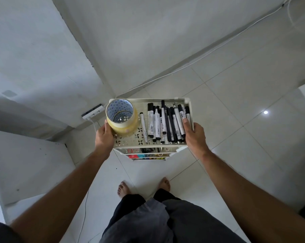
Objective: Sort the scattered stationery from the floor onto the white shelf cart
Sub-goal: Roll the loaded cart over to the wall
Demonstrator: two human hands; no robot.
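Note:
The white shelf cart (143, 100) stands on the tiled floor in front of me, seen from above. On its perforated top shelf a stack of yellowish tape rolls (123, 126) stands at the left and several black-and-white markers (167, 123) lie side by side at the right. One thin pen (143, 128) lies between them. My left hand (104, 136) grips the cart's left edge, thumb beside the tape stack. My right hand (195, 135) grips the right edge, thumb over the rim next to the markers. Lower shelves (148, 156) show colourful items, mostly hidden.
Walls meet in a corner just behind the cart. A white power strip (93, 111) lies on the floor at the left, its cable running along the wall base. A white ledge (25, 163) sits at the left. My bare feet (143, 187) stand close behind the cart.

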